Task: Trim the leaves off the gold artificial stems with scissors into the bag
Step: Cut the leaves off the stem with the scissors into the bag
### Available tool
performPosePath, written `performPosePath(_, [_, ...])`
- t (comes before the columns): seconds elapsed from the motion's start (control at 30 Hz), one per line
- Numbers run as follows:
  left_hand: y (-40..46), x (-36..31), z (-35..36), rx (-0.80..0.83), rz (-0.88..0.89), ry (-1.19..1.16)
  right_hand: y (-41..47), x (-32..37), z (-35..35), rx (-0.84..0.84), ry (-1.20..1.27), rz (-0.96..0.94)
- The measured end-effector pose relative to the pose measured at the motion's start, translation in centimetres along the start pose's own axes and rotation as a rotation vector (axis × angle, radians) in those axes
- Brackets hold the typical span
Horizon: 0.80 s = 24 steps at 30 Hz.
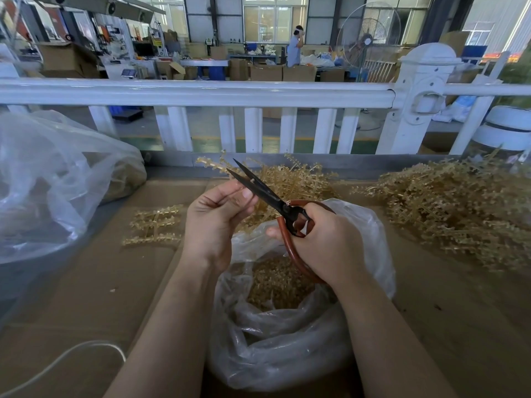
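A: Risk here? Left hand [214, 214] pinching a gold stem [211, 163], fingertips just beside the parted blades of the scissors [258, 188]; could nick a finger, or drop leaves beside the bag [287, 326] below.

B: Right hand [321, 239] gripping the red handles; stem between fingers hardly visible; uncut pile [459, 208] cut off at right.

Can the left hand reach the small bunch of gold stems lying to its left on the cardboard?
Probably yes, but not at once: the left hand pinches a gold stem. The small bunch lies close beside it on the cardboard, nothing between.
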<state>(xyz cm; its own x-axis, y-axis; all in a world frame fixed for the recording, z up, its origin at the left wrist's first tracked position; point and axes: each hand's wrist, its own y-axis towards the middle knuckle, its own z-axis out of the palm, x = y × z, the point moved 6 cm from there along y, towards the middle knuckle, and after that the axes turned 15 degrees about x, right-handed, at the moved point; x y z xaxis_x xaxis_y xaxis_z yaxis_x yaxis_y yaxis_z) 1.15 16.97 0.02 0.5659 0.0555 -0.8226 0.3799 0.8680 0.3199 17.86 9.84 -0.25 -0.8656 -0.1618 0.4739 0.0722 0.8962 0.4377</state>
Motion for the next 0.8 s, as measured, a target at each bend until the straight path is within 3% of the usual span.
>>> performPosePath(0.37, [0.13,0.23,0.14,0.036,0.003,0.05,0.05,0.29,-0.25,-0.031,-0.021,-0.02])
performPosePath(0.8, [0.1,0.26,0.17,0.08,-0.001,0.014,0.26,0.17,0.26,0.06,0.075,-0.012])
